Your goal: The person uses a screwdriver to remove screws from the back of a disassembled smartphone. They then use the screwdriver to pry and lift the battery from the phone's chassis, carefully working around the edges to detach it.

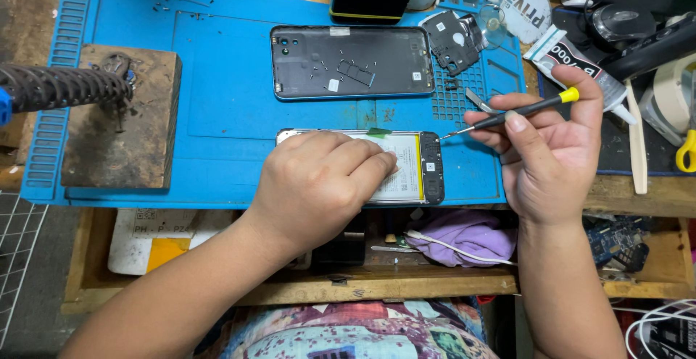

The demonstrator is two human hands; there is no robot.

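Clutter rings the blue silicone work mat [217, 113]: a dark grey phone back cover [351, 62] holding loose screws, a wooden block [119, 120], a glue tube [573, 65]. The left hand [315, 185] presses flat on the opened phone with white battery [409, 167]. The right hand [547, 149] pinches a yellow-capped black screwdriver [518, 111], tip beside the phone's black end.
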